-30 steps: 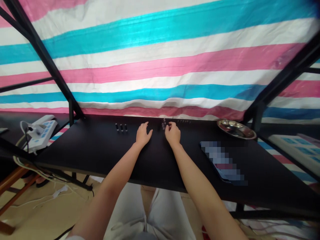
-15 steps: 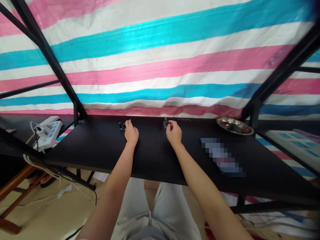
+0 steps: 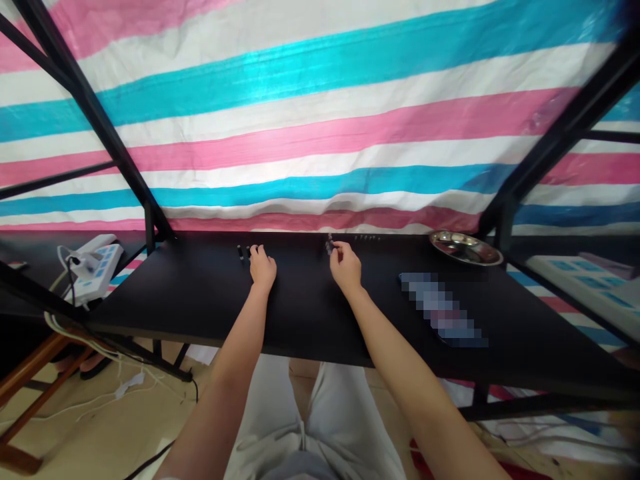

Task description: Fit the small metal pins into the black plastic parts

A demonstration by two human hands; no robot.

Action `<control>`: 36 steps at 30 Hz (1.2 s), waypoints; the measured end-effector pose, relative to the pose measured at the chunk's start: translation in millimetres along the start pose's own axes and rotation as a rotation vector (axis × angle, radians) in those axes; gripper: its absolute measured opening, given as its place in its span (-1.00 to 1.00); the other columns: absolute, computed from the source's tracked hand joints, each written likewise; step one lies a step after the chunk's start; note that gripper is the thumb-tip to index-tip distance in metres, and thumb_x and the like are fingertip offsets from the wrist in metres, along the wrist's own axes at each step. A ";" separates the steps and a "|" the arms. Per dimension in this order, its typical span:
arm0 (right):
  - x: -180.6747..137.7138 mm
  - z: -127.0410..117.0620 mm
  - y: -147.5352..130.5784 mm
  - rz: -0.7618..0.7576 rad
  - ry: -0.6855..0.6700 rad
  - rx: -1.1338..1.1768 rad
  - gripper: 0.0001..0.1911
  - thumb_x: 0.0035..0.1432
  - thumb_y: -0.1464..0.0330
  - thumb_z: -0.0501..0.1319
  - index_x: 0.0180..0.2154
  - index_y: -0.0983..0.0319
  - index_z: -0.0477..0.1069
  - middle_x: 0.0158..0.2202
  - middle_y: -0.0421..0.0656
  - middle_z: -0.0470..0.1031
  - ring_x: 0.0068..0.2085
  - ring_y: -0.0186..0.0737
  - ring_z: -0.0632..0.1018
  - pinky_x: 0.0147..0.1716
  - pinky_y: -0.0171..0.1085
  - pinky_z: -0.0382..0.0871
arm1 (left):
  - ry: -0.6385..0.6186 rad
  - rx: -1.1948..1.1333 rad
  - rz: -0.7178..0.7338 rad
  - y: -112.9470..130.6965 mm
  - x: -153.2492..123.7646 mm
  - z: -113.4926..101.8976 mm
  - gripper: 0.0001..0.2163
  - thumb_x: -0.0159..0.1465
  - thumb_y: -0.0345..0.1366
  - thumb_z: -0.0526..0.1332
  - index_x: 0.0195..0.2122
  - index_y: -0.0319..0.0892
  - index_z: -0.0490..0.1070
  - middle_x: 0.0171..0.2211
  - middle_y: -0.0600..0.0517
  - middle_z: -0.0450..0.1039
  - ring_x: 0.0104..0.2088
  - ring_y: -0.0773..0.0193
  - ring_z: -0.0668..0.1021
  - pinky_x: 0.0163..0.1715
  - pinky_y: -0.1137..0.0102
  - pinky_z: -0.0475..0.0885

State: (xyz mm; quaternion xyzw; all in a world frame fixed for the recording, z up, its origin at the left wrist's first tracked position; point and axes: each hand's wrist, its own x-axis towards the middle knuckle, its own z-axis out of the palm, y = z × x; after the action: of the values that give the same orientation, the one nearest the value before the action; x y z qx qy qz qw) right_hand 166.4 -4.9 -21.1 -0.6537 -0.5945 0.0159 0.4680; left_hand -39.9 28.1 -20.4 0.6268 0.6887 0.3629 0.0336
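Note:
On the black tabletop (image 3: 305, 307), my left hand (image 3: 263, 268) rests palm down with its fingers curled at the surface. Just left of the fingertips are small dark cylinders with pale tops (image 3: 241, 253), one partly behind the fingers. What lies under those fingers is hidden. My right hand (image 3: 347, 265) is closed in a pinch, thumb and forefinger together, beside a small cluster of greyish pieces (image 3: 329, 245). Anything inside the pinch is too small to make out. Beyond this hand, a row of tiny pale pieces (image 3: 367, 238) lines the back edge.
A shiny metal dish (image 3: 466, 248) sits at the back right. Nearer, a pixelated flat oblong object (image 3: 443, 310) lies on the table. Black metal posts (image 3: 505, 193) flank the tabletop, and striped sheeting (image 3: 320, 133) hangs behind. A power strip (image 3: 97, 273) with cables is at left.
The view has shifted slightly. Both hands keep almost the same place and pose, and a second dark cylinder shows a little more clearly beside my left fingers.

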 end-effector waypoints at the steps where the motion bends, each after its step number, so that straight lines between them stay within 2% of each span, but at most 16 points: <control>1: 0.1 -0.3 -0.3 -0.003 -0.001 0.004 -0.67 0.15 0.36 -0.09 -0.09 0.28 0.29 -0.28 -0.06 0.47 -0.22 -0.20 0.46 -0.15 -0.25 0.26 | 0.003 -0.017 0.003 -0.5 0.5 0.8 -0.62 0.15 -0.45 0.04 0.03 -0.27 0.24 0.08 -0.23 0.15 0.01 0.03 0.38 -0.05 0.25 0.34; 6: -1.3 -2.1 -4.3 0.001 -0.006 0.021 -0.66 0.16 0.36 -0.10 -0.10 0.28 0.30 -0.23 -0.04 0.47 -0.21 -0.21 0.46 -0.13 -0.24 0.27 | 0.022 -0.203 0.007 2.8 1.4 6.6 -0.68 0.15 -0.48 0.02 -0.06 -0.30 0.33 0.00 -0.21 0.22 -0.11 0.19 0.47 -0.06 0.35 0.35; 9: -4.2 -0.3 -7.4 -0.030 -0.033 0.052 -0.66 0.18 0.35 -0.12 -0.11 0.27 0.32 -0.20 -0.03 0.47 -0.21 -0.22 0.47 -0.13 -0.25 0.29 | -0.004 -0.442 -0.053 11.2 -0.5 12.9 -0.75 0.11 -0.51 0.05 -0.20 -0.28 0.40 -0.11 -0.16 0.33 -0.22 0.28 0.50 -0.11 0.38 0.37; 11: -6.6 2.8 -8.9 -0.090 -0.046 0.105 -0.66 0.18 0.33 -0.11 -0.13 0.26 0.33 -0.20 -0.05 0.47 -0.22 -0.23 0.47 -0.15 -0.26 0.30 | -0.093 -0.696 -0.159 18.4 -2.6 17.1 -0.79 0.08 -0.50 0.09 -0.26 -0.28 0.42 -0.26 -0.10 0.42 -0.31 0.31 0.52 -0.20 0.38 0.40; 14: -9.9 7.9 -10.7 -0.185 -0.059 0.214 -0.68 0.18 0.29 -0.07 -0.16 0.24 0.35 -0.26 -0.07 0.47 -0.30 -0.26 0.48 -0.23 -0.28 0.33 | -0.288 -1.125 -0.295 28.2 -5.9 20.1 -0.85 0.03 -0.47 0.16 -0.35 -0.29 0.43 -0.45 -0.02 0.45 -0.39 0.32 0.52 -0.30 0.40 0.38; 17: -12.1 10.9 -12.7 -0.194 -0.113 0.287 -0.67 0.18 0.25 -0.06 -0.13 0.24 0.34 -0.34 -0.10 0.47 -0.37 -0.26 0.48 -0.28 -0.26 0.34 | -0.425 -1.440 -0.298 34.0 -8.5 18.1 -0.88 -0.03 -0.47 0.24 -0.41 -0.30 0.45 -0.42 -0.03 0.48 -0.38 0.34 0.52 -0.32 0.44 0.35; 19: -13.1 12.1 -13.9 -0.182 -0.153 0.319 -0.65 0.20 0.22 -0.08 -0.10 0.23 0.31 -0.35 -0.11 0.46 -0.35 -0.25 0.48 -0.27 -0.25 0.33 | -0.483 -1.550 -0.297 35.7 -10.0 15.6 -0.88 -0.04 -0.48 0.25 -0.43 -0.29 0.46 -0.35 -0.04 0.49 -0.36 0.36 0.52 -0.32 0.46 0.33; 24: -14.2 15.6 -16.1 -0.192 -0.196 0.376 -0.63 0.23 0.23 -0.13 -0.07 0.24 0.28 -0.35 -0.11 0.45 -0.34 -0.25 0.48 -0.25 -0.24 0.34 | -0.618 -1.608 -0.281 38.8 -15.1 10.8 -0.88 0.00 -0.50 0.24 -0.39 -0.29 0.45 -0.26 -0.05 0.48 -0.31 0.35 0.52 -0.28 0.45 0.33; 28: -14.0 17.0 -16.6 -0.197 -0.164 0.382 -0.65 0.23 0.27 -0.15 -0.08 0.24 0.27 -0.21 -0.05 0.45 -0.30 -0.26 0.48 -0.25 -0.24 0.34 | -0.703 -1.634 -0.244 42.4 -19.9 9.0 -0.66 0.00 -0.50 0.28 -0.16 -0.21 0.40 -0.20 -0.03 0.46 -0.25 0.30 0.53 -0.28 0.44 0.34; 30: -13.6 16.9 -15.8 -0.197 -0.151 0.379 -0.65 0.23 0.27 -0.15 -0.09 0.24 0.27 -0.18 -0.05 0.44 -0.26 -0.25 0.48 -0.23 -0.25 0.34 | -0.723 -1.604 -0.239 43.5 -21.6 10.7 -0.63 0.01 -0.44 0.30 -0.11 -0.19 0.38 -0.20 -0.03 0.46 -0.29 0.31 0.54 -0.33 0.45 0.33; 33: -13.1 17.0 -13.6 -0.187 -0.157 0.365 -0.65 0.23 0.27 -0.14 -0.08 0.24 0.27 -0.19 -0.05 0.45 -0.25 -0.25 0.49 -0.22 -0.25 0.33 | -0.706 -1.486 -0.252 43.8 -23.0 16.7 -0.69 0.01 -0.33 0.32 -0.19 -0.24 0.42 -0.26 -0.03 0.46 -0.44 0.41 0.50 -0.44 0.48 0.29; 36: -12.6 17.6 -12.0 -0.178 -0.169 0.347 -0.64 0.23 0.27 -0.15 -0.08 0.24 0.27 -0.21 -0.05 0.45 -0.26 -0.24 0.49 -0.23 -0.26 0.33 | -0.613 -1.393 -0.284 43.6 -22.9 21.4 -0.71 -0.04 -0.25 0.35 -0.31 -0.27 0.44 -0.35 0.00 0.46 -0.53 0.48 0.44 -0.54 0.52 0.23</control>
State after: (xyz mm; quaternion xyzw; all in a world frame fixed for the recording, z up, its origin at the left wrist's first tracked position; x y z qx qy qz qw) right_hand 143.4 -6.2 -30.2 -0.5046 -0.6755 0.1313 0.5214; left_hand 12.2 15.5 -21.8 0.4392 0.3355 0.5148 0.6554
